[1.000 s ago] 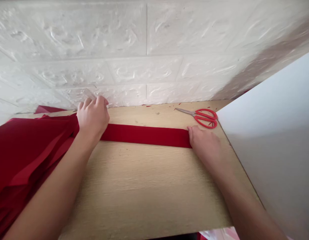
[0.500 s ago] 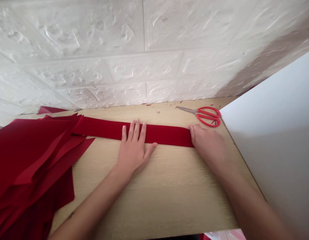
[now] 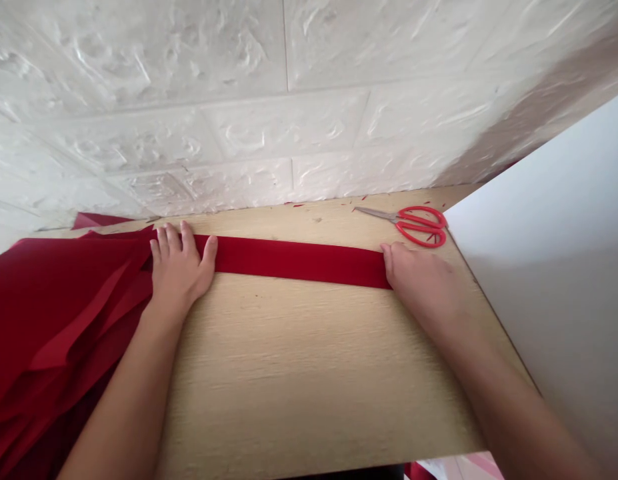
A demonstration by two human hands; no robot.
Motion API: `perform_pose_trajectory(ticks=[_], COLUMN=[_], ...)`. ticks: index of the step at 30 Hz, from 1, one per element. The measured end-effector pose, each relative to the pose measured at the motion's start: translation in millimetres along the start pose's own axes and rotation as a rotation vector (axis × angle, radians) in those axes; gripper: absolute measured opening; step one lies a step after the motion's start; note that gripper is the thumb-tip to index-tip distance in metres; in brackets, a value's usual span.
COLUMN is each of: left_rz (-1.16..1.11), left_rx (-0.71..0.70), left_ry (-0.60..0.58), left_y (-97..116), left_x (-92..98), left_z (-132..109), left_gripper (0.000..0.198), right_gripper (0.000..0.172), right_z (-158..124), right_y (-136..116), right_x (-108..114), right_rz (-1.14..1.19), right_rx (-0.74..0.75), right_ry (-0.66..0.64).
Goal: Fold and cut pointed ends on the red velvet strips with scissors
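Red strip (image 3: 299, 261) lies under the flat, open left hand (image 3: 179, 270), right hand (image 3: 421, 283) pressing its end, grip unclear.

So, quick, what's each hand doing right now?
Left hand: open, flat on the red strip.
Right hand: on the strip's end, fingers hidden, cannot tell.

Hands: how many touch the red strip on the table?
2. The left hand lies flat on the red strip near the red sheets; the right hand rests at its right end, near the scissors.
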State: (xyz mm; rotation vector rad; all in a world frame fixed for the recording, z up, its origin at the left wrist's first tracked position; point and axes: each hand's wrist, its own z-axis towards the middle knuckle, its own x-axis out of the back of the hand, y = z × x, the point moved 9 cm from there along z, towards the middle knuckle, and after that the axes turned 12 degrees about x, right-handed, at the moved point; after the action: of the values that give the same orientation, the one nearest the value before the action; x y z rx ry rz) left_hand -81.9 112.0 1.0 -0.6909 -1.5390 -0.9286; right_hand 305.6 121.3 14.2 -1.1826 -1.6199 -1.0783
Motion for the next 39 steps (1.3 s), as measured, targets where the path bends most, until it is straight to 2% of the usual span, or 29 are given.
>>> perform_pose_trajectory(ticks=[6, 11, 17, 22, 31, 39], left_rz=[0.002, 0.01, 0.017, -0.013, -0.027, -0.035], left_rx=[0.008, 0.032, 0.015, 0.026, 0.013, 0.008], left_ry=[0.004, -0.002, -0.015, -0.048, -0.095, -0.013], left_y=[1.5, 1.7, 2.2, 0.7, -0.3, -1.9], left_x=[1.5, 1.6, 1.3, 2.0, 1.7, 3.1], left_z=[1.5, 1.8, 1.9, 0.9, -0.5, 2.5], left_gripper=[0.107, 0.11, 0.114, 0.121, 0.124, 0.118], right_gripper=[0.048, 0.045, 0.051, 0.052, 0.05, 0.048], right_z=[0.3, -0.9, -4.1, -6.3, -5.7, -4.6], right_y=[-1.6, -2.3, -3.5, -13.4, -22.9, -22.5], right_x=[-0.4, -0.7, -2.7, 6.3, 10.0, 10.6], right_rz=[0.006, 0.008, 0.006, 0.029, 0.009, -0.019], right_rx=[-0.013, -0.019, -0.026, 0.012, 0.03, 0.032], right_ry=[0.015, 0.042, 0.115, 0.175, 0.11, 0.123])
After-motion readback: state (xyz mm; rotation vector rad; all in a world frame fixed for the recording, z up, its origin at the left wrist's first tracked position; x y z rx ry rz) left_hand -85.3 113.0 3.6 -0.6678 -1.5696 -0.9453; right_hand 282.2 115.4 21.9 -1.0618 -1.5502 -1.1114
